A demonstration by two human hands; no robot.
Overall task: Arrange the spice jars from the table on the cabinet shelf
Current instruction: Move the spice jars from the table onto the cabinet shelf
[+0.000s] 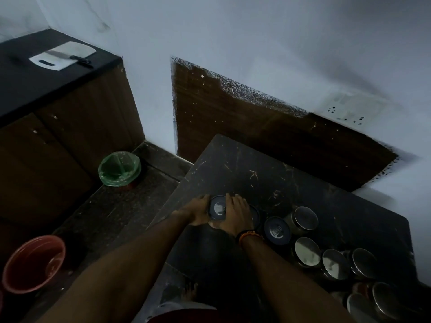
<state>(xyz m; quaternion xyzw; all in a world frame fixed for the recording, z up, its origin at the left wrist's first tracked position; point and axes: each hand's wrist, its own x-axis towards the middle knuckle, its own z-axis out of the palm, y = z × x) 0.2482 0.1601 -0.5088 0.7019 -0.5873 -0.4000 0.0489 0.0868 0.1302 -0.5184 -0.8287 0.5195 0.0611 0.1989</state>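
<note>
A dark table [268,173] stands below me against the wall. On it, a blue-lidded jar [217,207] sits between my two hands. My left hand [198,212] curls round its left side and my right hand [236,214] curls round its right side. Beside my right hand stands another blue-lidded jar [277,230]; a third one is mostly hidden under that hand. Several steel-lidded jars [306,251] cluster at the table's right and near corner. No cabinet shelf is visible.
A green-lined bin [119,169] stands on the floor in the corner. A red bucket [35,264] is at lower left. A black counter [30,80] over wooden cabinets holds a white cutting board [59,60] with a knife [70,57].
</note>
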